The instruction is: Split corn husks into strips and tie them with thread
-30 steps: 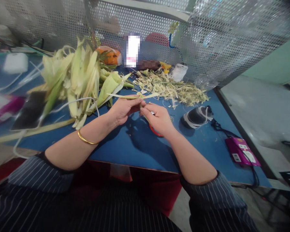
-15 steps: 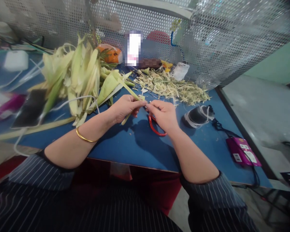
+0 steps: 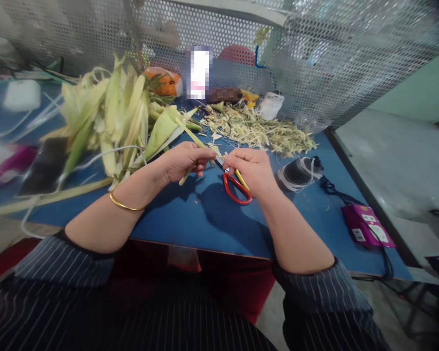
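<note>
My left hand [image 3: 186, 162] pinches a pale green corn husk strip [image 3: 193, 134] that slants through its fingers. One end of the strip points up and away, and the other pokes out below the hand. My right hand [image 3: 253, 168] is closed a little to the right, its thumb and fingertips pinching a thin piece at the strip's right side. A narrow gap separates the two hands. Scissors with red handles [image 3: 237, 199] lie on the blue table [image 3: 175, 219] beneath my right hand, their blades partly hidden. A narrow yellow piece shows beside that handle.
Corn husks [image 3: 122, 114] are heaped at the left, near a black phone-like slab [image 3: 44, 165] with a white cable. Husk trimmings [image 3: 256, 129] spread behind my hands. A black string-wrapped object [image 3: 300, 174] and a purple power box [image 3: 368, 225] are at the right. Perforated metal mesh [image 3: 234, 29] stands behind.
The husk strip has turned from lying nearly level to slanting. My hands have drawn slightly apart, the right one moving right, and more of the red scissors shows under it.
</note>
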The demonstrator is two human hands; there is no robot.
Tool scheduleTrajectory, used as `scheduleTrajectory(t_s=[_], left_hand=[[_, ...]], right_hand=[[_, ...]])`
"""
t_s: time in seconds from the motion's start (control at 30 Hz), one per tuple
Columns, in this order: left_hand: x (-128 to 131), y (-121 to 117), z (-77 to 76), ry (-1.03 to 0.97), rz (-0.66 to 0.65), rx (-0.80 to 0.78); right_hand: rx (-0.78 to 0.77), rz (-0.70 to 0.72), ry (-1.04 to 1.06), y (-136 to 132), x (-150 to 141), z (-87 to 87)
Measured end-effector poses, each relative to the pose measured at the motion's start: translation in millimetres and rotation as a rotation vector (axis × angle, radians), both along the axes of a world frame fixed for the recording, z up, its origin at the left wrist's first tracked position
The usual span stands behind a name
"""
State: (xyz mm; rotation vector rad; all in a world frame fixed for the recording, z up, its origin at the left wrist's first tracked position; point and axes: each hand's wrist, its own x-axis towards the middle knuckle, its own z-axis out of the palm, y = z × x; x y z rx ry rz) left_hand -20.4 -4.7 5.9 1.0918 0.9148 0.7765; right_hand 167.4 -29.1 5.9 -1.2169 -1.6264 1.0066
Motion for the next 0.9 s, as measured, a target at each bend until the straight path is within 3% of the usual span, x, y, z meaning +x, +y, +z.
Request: scheduleTrajectory(t_s=[0.3, 0.4, 0.57, 0.77, 0.9], left_hand=[[-0.7, 3.5, -4.9, -0.120, 0.023, -0.019], [2.8, 0.4, -4.3, -0.048, -0.004, 0.025], [8.8, -6.4, -5.2, 0.073, -0.032, 0.041], [11.6, -11.3, -9.4, 0.161, -0.016, 0.216], [11.7, -12.0, -11.0, 0.207, -0.049, 0.243]], right_hand=[[-0.019, -0.025, -0.074, 9.2, 4.8, -3.3], [-0.070, -0.051, 0.022, 11.7, 3.1, -10.1], [-0.115, 0.040, 0.256, 11.3, -4.2, -22.5], [-0.180, -0.077, 0.399, 10.0, -11.1, -24.3], [-0.121, -0.166, 0.383, 8.7, -14.3, -26.6]])
